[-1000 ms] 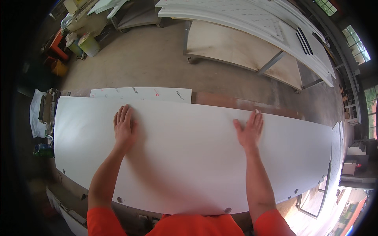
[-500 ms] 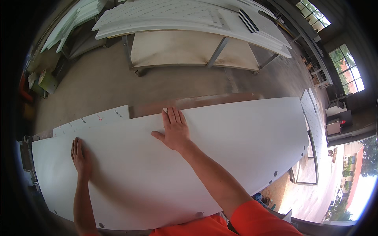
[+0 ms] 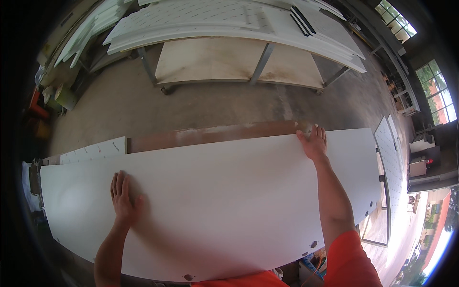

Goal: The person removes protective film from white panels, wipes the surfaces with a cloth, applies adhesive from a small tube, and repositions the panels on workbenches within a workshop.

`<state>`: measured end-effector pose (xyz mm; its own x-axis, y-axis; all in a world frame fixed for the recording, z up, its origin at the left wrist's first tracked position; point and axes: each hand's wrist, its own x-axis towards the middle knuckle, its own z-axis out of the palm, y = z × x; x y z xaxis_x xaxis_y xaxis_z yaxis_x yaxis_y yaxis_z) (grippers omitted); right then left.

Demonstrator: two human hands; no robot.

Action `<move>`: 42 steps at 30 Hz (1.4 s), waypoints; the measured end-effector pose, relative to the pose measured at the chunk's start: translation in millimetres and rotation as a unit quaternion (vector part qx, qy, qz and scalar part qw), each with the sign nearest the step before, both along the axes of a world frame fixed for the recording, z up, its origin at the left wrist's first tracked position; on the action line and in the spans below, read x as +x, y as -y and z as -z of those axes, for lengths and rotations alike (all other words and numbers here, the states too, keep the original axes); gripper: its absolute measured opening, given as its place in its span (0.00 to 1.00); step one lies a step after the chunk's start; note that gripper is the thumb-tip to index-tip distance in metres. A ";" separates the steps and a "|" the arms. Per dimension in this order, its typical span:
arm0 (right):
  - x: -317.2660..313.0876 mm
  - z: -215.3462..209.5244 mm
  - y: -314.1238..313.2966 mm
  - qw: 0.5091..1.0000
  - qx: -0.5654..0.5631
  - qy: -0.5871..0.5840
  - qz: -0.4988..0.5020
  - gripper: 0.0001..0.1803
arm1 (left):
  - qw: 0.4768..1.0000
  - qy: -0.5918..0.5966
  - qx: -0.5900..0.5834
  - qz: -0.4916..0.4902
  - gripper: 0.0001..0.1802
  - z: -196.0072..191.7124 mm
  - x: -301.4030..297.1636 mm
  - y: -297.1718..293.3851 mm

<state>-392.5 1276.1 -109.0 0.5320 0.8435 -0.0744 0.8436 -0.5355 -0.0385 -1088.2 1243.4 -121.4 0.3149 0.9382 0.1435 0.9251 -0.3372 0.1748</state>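
A large smooth white panel stretches across in front of me, with dark round holes near its near and right edges. On its left part my left hand rests flat, fingers together and thumb apart. My right hand lies at the panel's far edge, right of the middle, its fingers stretched over the rim. Something small and white shows at its fingertips, too small to make out. Neither hand grips anything that I can see. A second white panel with dark marks sticks out beyond the far left edge.
A reddish-brown board shows just past the panel's far edge. Across the floor stands a wheeled table stacked with white panels, black strips on top. More panels lean at the right. A green bucket stands far left.
My right hand has moved well to the right along the panel's far edge. My left hand has shifted a little right and nearer. The view has shifted slightly; the marked panel underneath shows less.
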 end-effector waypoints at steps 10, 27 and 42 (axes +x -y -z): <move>-247.8 -8.3 -55.9 0.920 -0.095 -0.109 -0.363 0.62 | 1.000 0.019 -0.007 -0.006 0.38 1.1 -0.2 -10.0; -139.3 -20.7 -50.3 0.955 -0.066 -0.094 -0.273 0.47 | 1.000 0.012 0.002 -0.021 0.35 2.4 -10.4 -0.2; -525.3 1.3 -95.4 0.855 -0.016 -0.166 -0.491 0.63 | 0.996 0.083 0.011 -0.036 0.31 6.6 -17.0 -6.5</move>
